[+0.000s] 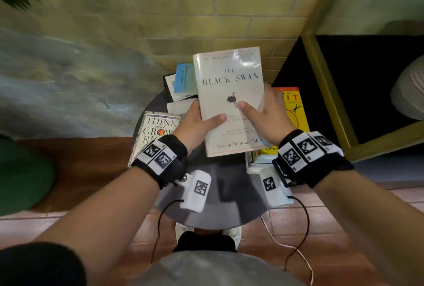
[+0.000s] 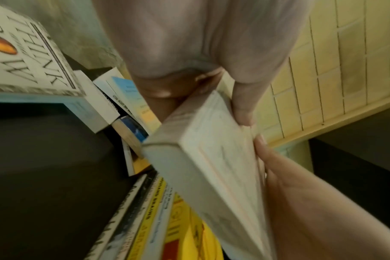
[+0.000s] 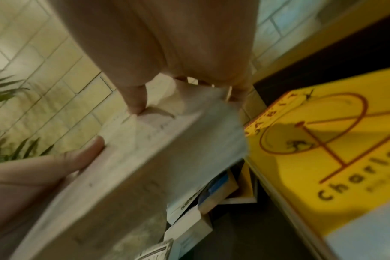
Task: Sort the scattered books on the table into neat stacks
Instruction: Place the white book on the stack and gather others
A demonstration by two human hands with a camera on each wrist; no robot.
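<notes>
Bare dark tabletop (image 1: 229,196) is lying open at the near edge, while Think and Grow Rich (image 1: 156,132) is crowding the left, a yellow book (image 1: 296,111) the right, and blue-covered books (image 1: 183,79) the far side.

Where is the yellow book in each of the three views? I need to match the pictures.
Head: the yellow book lies right of centre on the round table, partly behind the right hand.
Left wrist: bottom centre, its yellow cover shows below the Black Swan book.
Right wrist: it fills the right side, circle drawing facing up.
Shared landmark: the Black Swan book, held by both hands, left hand included, shows in every view.
</notes>
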